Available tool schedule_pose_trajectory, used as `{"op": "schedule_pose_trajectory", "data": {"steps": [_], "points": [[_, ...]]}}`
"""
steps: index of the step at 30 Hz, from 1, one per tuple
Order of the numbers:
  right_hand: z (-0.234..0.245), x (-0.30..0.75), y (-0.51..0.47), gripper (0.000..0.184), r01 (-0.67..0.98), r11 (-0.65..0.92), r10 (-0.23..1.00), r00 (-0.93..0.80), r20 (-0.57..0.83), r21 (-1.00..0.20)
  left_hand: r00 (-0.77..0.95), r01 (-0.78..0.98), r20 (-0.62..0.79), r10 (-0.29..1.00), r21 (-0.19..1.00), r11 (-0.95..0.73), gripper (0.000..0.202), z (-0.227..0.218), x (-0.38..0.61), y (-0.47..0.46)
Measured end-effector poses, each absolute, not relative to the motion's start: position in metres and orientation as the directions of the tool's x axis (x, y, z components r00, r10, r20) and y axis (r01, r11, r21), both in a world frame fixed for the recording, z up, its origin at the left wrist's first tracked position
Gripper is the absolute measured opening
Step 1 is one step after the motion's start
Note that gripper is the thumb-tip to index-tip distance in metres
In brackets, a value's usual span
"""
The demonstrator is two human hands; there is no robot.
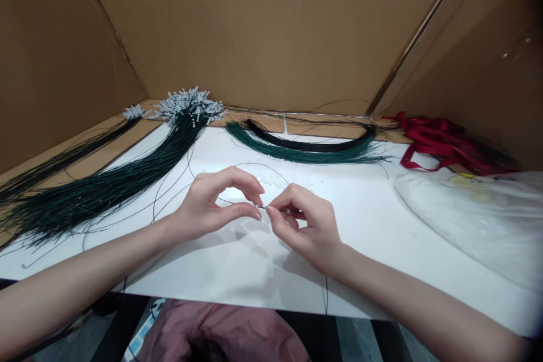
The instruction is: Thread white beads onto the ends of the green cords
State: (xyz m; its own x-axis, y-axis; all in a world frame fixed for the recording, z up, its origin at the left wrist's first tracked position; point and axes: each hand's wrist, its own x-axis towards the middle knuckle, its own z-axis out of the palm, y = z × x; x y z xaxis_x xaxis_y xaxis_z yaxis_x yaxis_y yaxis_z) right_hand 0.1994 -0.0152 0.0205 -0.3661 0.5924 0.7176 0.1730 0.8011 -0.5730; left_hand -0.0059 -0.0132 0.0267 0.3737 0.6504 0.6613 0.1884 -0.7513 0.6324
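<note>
Above the white tabletop, my right hand (pixel 307 220) pinches a thin dark wire (pixel 262 207) between thumb and fingers. The fingertips of my left hand (pixel 218 201) close around the same wire's end, almost touching my right hand. A tiny pale bit, perhaps a bead, shows between the left fingertips, too small to make out. Loose dark strands curve behind and below both hands. Just beyond them, small white beads (pixel 274 176) lie scattered on the white surface.
At left lies a large bundle of dark green wires (pixel 106 198) topped with white beads (pixel 186 104), beside a thinner bundle (pixel 80 150). Bare green and black wires (pixel 297 153) lie at the back. Red ribbon (pixel 441 138) and a clear plastic bag (pixel 475 220) occupy the right. Cardboard walls (pixel 271 28) surround the table.
</note>
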Motion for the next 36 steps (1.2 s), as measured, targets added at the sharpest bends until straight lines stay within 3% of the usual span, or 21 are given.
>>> {"op": "schedule_pose_trajectory", "data": {"steps": [36], "points": [[0.0185, 0.1992, -0.014, 0.018, 0.154, 0.809, 0.579, -0.374, 0.725, -0.567, 0.386, 0.203, 0.649, 0.656, 0.634, -0.746, 0.028, 0.0263, -0.0076, -0.0125]]}}
